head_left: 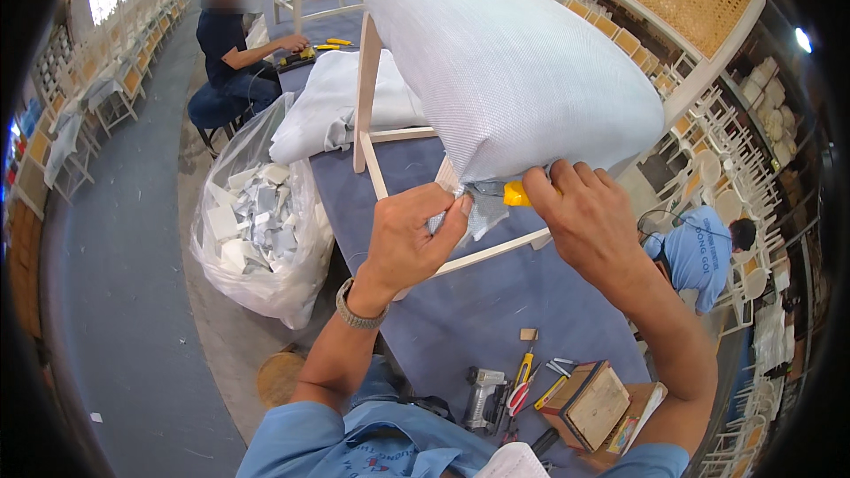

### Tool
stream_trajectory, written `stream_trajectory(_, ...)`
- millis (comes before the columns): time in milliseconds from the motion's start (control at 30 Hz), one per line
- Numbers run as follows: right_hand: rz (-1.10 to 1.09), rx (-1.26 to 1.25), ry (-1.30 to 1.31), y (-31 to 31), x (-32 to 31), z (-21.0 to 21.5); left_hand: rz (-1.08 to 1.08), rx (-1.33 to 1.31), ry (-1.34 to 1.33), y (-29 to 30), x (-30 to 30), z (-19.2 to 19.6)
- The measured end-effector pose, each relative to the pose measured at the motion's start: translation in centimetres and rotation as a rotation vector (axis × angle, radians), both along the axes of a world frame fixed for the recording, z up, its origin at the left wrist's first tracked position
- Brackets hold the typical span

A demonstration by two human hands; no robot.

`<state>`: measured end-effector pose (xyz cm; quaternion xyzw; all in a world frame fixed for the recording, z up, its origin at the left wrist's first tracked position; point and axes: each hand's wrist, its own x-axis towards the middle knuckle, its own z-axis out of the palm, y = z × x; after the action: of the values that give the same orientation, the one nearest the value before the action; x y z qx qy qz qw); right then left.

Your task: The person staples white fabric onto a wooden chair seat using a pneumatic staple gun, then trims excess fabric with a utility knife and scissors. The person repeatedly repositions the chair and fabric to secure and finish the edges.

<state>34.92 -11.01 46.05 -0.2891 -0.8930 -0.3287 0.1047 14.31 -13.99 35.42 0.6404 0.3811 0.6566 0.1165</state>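
A chair with a pale wood frame (367,93) stands on the table, its seat covered in light grey woven fabric (522,62). At the seat's near corner my left hand (403,235) pinches the fabric's loose edge between thumb and fingers. My right hand (584,212) is closed round a yellow utility knife (516,194). The knife's grey front end points left, at the fabric close to my left fingertips; its tip is hard to make out. A loose flap of fabric (487,217) hangs below the corner.
A blue-grey covered table (416,319) bears a staple gun (483,397), a yellow screwdriver (526,365) and a wooden box (589,407) near me. Left stands a clear bag of scraps (257,221). One co-worker (239,53) sits far left; another (699,248) is at right.
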Motion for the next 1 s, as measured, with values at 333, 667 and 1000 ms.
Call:
stream_trajectory(333, 0.020, -0.036, -0.008, 0.5, 0.4, 0.1, 0.023, 0.024, 0.019, 0.0, 0.1, -0.2)
stream_trajectory(667, -0.042, -0.048, -0.025, 0.9, 1.9, 0.5, 0.008, 0.018, -0.013, 0.2, 0.2, -0.9)
stream_trajectory(1000, -0.055, -0.062, 0.106, -1.1, 4.6, -1.3, -0.050, -0.073, -0.016, -1.2, -1.3, -3.1)
